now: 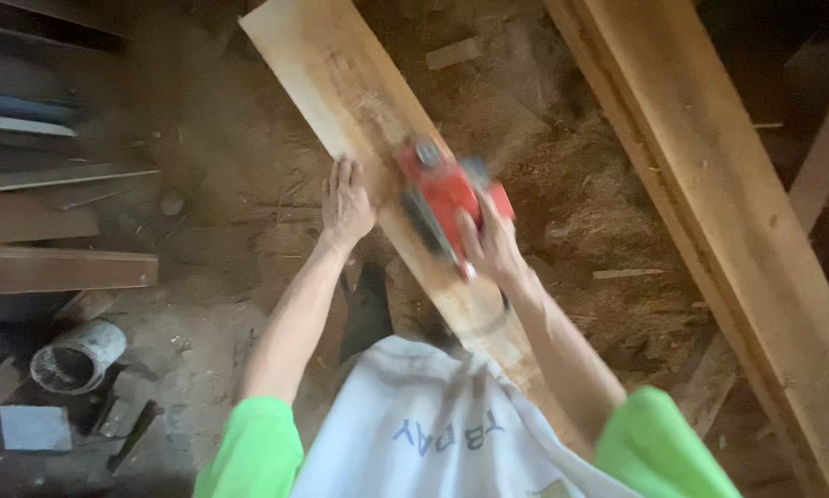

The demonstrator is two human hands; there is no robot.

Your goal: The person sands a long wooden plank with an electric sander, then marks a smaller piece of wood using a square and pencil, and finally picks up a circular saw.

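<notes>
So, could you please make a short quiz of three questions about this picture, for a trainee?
1. True or false: the right hand grips the red power planer.
2. Where does the left hand rest?
A. on the grey bucket
B. flat on the plank's left edge
C. on the thick beam
3. Fill in: the planer sits on a long wooden ____.

Key: 1 true. 2 B; the bucket and beam are untouched. 3 plank.
</notes>
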